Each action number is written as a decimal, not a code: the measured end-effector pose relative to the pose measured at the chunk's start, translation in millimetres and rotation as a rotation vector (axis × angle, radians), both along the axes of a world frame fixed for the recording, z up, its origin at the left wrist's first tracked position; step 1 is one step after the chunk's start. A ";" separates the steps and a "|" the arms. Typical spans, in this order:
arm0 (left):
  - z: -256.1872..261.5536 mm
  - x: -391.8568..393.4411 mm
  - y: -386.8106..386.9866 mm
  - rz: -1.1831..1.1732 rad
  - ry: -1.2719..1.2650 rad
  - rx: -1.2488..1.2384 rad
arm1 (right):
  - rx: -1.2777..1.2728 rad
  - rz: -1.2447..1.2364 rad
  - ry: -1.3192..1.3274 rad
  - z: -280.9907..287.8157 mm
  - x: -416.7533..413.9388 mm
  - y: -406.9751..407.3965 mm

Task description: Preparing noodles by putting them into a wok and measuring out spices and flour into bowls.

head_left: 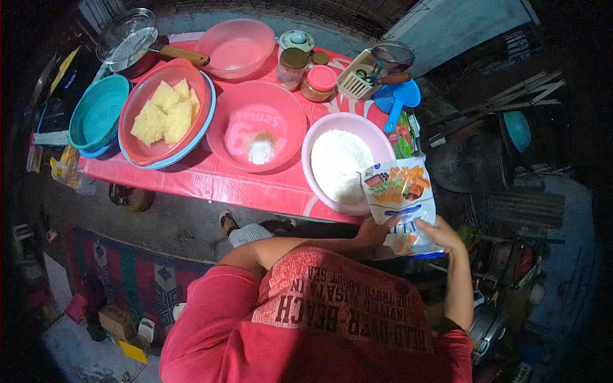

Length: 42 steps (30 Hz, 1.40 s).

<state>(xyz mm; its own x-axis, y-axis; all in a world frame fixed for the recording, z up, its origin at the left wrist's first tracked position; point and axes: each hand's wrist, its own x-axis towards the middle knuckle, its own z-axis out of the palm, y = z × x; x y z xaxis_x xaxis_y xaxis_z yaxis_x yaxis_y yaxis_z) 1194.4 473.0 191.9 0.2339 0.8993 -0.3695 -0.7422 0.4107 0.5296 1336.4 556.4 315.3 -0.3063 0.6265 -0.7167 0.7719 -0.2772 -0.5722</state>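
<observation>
A printed plastic bag (pixel 402 196), white with food pictures, is held between my two hands. Its upper end rests over the right rim of a pale pink basin (pixel 309 148) that holds white powder like flour (pixel 341 155). On the bag's lower left side is my left hand (pixel 380 230), partly hidden by it. My right hand (pixel 438 232) grips the bag's lower right part, thumb on the front. Left of the basin, a translucent pink bowl (pixel 287 105) contains a small heap of white powder (pixel 261 152) beside some brownish powder (pixel 264 136).
A red colander (pixel 127 117) with yellow noodle blocks (pixel 165 112) and a green basket (pixel 98 115) stand at left. Behind are another pink bowl (pixel 234 45), a red-lidded jar (pixel 321 79), a utensil basket (pixel 354 81) and a blue scoop (pixel 404 98), all on a pink-covered table (pixel 191 184).
</observation>
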 end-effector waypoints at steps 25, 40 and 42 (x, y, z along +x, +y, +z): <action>22.2 -232.4 -87.2 0.597 0.964 -0.073 | 0.377 -0.777 0.431 -161.2 -76.3 -31.4; 46.9 -251.7 -100.6 0.840 0.972 -0.063 | 0.325 -0.531 0.221 -156.9 -33.9 1.3; 48.6 -249.2 -103.0 0.806 0.975 -0.093 | 0.269 -0.334 0.057 -142.7 -27.0 5.6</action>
<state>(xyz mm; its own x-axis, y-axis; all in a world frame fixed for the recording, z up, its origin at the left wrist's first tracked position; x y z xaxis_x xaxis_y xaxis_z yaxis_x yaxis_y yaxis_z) 945.3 369.9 240.6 -0.7694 0.6212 -0.1484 -0.1178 0.0903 0.9889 1309.4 562.1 172.6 -0.0897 0.8602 -0.5021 0.6304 -0.3413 -0.6972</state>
